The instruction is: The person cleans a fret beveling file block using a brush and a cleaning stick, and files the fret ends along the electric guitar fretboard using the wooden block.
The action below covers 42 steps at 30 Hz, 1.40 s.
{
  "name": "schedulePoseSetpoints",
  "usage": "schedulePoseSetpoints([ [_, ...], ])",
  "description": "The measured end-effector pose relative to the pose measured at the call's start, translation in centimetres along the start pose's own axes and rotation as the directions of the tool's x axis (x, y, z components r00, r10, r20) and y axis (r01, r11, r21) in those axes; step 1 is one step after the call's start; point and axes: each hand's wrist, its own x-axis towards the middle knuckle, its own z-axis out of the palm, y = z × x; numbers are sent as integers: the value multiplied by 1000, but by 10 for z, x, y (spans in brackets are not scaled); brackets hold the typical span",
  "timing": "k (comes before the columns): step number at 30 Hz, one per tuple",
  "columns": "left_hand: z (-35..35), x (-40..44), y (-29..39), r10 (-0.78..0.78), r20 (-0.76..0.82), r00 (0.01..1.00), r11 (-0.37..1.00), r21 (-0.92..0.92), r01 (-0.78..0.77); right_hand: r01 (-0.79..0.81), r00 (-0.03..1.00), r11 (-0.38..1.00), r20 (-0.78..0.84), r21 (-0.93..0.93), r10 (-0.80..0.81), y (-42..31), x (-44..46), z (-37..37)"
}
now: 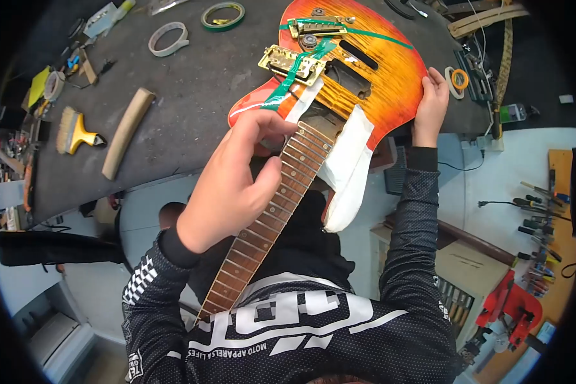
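An electric guitar body [390, 70] with an orange-red flamed top lies partly over the bench edge. White covering [349, 173] wraps its lower horn, and green tape [294, 75] holds a gold pickup [280, 64]. A second gold pickup [317, 27] sits farther up. The fretted guitar neck [262, 224] runs down toward my chest, its end at the body's dark neck pocket; I cannot tell whether they are joined. My left hand [230, 173] curls its fingers and thumb around the neck near that end. My right hand [432, 105] grips the body's right edge, fingertips on top.
On the dark bench [185, 96] lie a yellow-handled brush [80, 131], a curved wooden block [128, 131] and tape rolls [223, 16]. More tape [457, 78] sits beyond my right hand. Several tools hang on a wooden board [560, 211], near a red vise [509, 307].
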Motion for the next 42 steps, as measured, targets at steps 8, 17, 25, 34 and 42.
schedulePoseSetpoints([
  [8,7,5,0,-4,67,998,1000,12,3,74,997,996,-9,-47,-74,16,8,-3],
  [17,-132,-28,-16,475,-260,840,385,920,67,114,993,993,-23,-17,-114,20,7,-6],
  [25,-182,-66,-73,196,-351,916,248,921,300,95,995,995,-30,40,-94,10,-1,-13],
  [34,-136,-83,-31,-224,-214,951,611,-791,-35,377,925,904,32,-200,-379,-135,-86,35],
  [42,-57,-84,27,-16,-228,974,726,-672,-145,-337,597,899,802,281,-27,-243,-238,137],
])
